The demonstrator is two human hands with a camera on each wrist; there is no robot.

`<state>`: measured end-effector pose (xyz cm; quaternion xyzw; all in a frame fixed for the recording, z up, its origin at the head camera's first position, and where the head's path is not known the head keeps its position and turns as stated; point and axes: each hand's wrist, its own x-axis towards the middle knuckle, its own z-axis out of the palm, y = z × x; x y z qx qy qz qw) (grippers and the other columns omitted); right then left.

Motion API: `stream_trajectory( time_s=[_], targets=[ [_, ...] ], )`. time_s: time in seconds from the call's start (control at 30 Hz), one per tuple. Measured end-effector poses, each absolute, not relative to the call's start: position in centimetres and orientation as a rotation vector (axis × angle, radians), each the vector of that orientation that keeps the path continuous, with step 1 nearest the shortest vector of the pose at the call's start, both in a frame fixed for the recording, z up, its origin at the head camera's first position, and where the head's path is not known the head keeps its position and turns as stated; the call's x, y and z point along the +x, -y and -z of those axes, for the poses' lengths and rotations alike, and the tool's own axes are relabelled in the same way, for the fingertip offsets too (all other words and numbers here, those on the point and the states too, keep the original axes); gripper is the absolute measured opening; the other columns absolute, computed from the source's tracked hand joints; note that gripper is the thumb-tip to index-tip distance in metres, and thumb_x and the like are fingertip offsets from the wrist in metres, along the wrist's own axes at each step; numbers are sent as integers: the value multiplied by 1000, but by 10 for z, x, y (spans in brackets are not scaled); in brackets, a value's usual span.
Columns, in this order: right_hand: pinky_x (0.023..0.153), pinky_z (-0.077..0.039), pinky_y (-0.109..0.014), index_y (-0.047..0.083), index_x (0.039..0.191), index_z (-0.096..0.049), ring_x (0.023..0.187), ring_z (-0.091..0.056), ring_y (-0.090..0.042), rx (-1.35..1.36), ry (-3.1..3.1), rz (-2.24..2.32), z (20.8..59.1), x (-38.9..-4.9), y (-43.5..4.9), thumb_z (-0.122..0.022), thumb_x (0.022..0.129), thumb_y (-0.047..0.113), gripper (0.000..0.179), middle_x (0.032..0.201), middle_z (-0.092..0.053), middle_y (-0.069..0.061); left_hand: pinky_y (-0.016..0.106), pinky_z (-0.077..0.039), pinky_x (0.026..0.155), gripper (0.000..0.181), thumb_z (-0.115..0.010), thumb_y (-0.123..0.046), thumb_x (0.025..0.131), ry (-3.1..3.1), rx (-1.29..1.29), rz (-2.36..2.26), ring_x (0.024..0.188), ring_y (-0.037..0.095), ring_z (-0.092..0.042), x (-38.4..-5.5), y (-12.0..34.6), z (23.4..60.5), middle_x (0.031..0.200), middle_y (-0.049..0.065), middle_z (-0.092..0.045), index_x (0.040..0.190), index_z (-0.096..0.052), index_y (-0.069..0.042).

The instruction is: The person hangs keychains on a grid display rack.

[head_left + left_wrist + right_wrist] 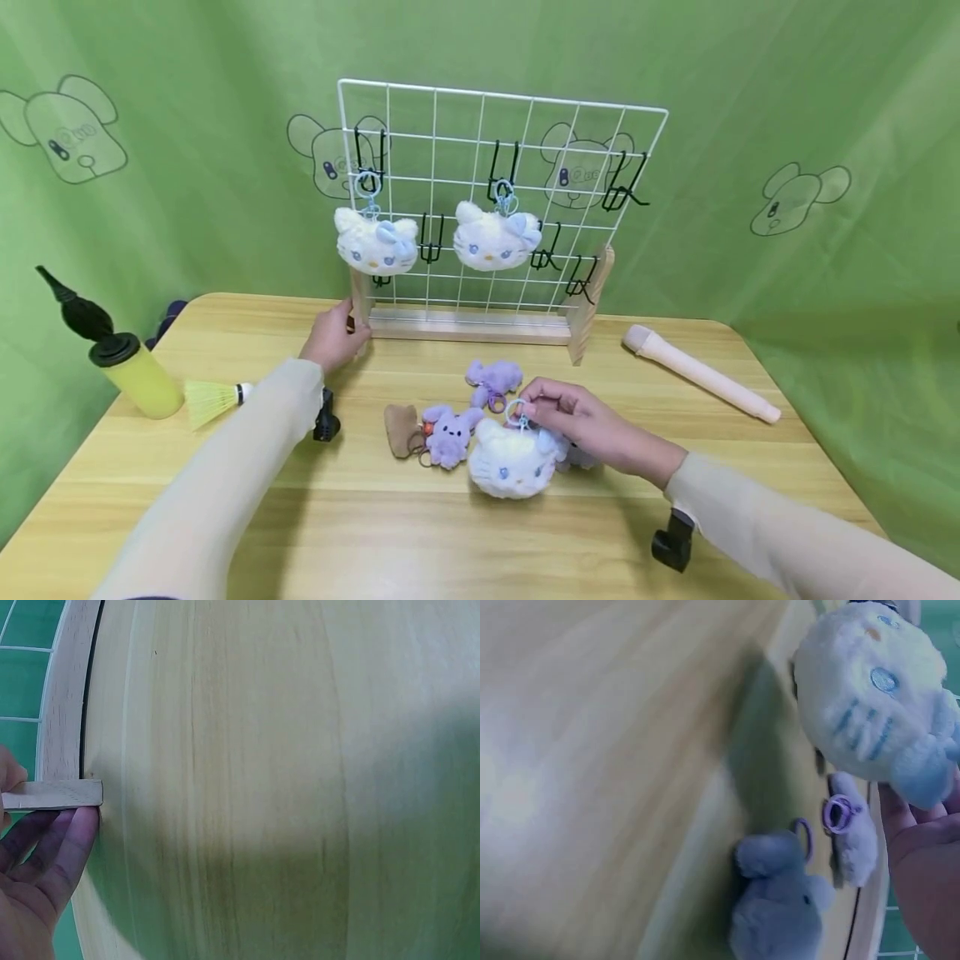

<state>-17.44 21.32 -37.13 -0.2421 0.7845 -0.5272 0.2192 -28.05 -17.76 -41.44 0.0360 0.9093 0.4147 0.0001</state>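
Note:
My right hand point(581, 417) pinches the light-blue ring of a white plush cat-head keychain point(513, 462) with a blue bow. The plush hangs from those fingertips, low over the table; in the right wrist view its fluffy face point(870, 690) fills the upper right. On the far side, my left hand point(333, 337) grips the left wooden support point(52, 795) of a white wire grid rack point(472, 329), thumb and fingers on opposite faces. Two matching cat-head keychains hang on the rack's black hooks, one at the left point(375, 250) and one near the middle point(495, 237).
Purple plush keychains point(448, 437) and a brown one point(401, 429) lie by my right hand. A pale microphone-shaped stick point(701, 372) rests at the right. Leftward are a yellow bottle with black top point(142, 379) and a yellow shuttlecock point(212, 402). Black hooks point(431, 242) jut from the grid.

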Motion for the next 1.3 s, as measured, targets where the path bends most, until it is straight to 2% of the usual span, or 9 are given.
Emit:
stream_trajectory(
  time_s=[0.1, 0.27, 0.43, 0.53, 0.87, 1.3],
  targets=[
    [74, -61, -23, -2, 121, -61, 88, -65, -7, -626, -2235, 1482, 363, -179, -218, -54, 108, 19, 25, 106, -70, 5, 33, -67, 73, 60, -56, -11, 102, -2851, 110, -1308, 96, 38, -71, -280, 179, 415, 125, 35, -65, 155, -36, 9],
    [84, -66, -28, 7, 123, -61, 100, -70, -9, -516, -2291, 1603, 342, -190, -229, -53, 110, 23, 23, 111, -73, 7, 33, -67, 73, 58, -56, -11, 102, -2850, 107, -1310, 96, 38, -71, -279, 180, 414, 126, 36, -64, 153, -38, 9],
    [75, -66, -25, 16, 118, -62, 89, -71, -7, -448, -2308, 1819, 309, -207, -243, -53, 110, 27, 17, 109, -73, 7, 34, -67, 74, 59, -56, -11, 102, -2850, 105, -1319, 97, 39, -71, -279, 180, 413, 126, 36, -64, 154, -37, 9],
    [71, -66, -23, 13, 116, -63, 86, -71, -7, -449, -2259, 2019, 292, -219, -251, -55, 108, 22, 14, 109, -73, 4, 33, -67, 73, 58, -56, -10, 102, -2852, 111, -1311, 97, 39, -71, -279, 181, 414, 126, 36, -64, 153, -38, 9],
    [70, -66, -24, 7, 116, -61, 92, -73, -11, -444, -2061, 2458, 253, -248, -267, -61, 104, 14, 13, 111, -71, -2, 31, -67, 70, 59, -55, -11, 102, -2844, 116, -1319, 94, 37, -72, -282, 180, 416, 125, 35, -65, 155, -37, 8],
    [72, -65, -20, 5, 117, -58, 90, -71, -11, -377, -2179, 2472, 241, -267, -268, -62, 104, 17, 18, 108, -70, -4, 31, -67, 70, 56, -56, -10, 101, -2844, 131, -1335, 93, 36, -72, -282, 180, 416, 122, 34, -66, 152, -40, 8]
  ],
)
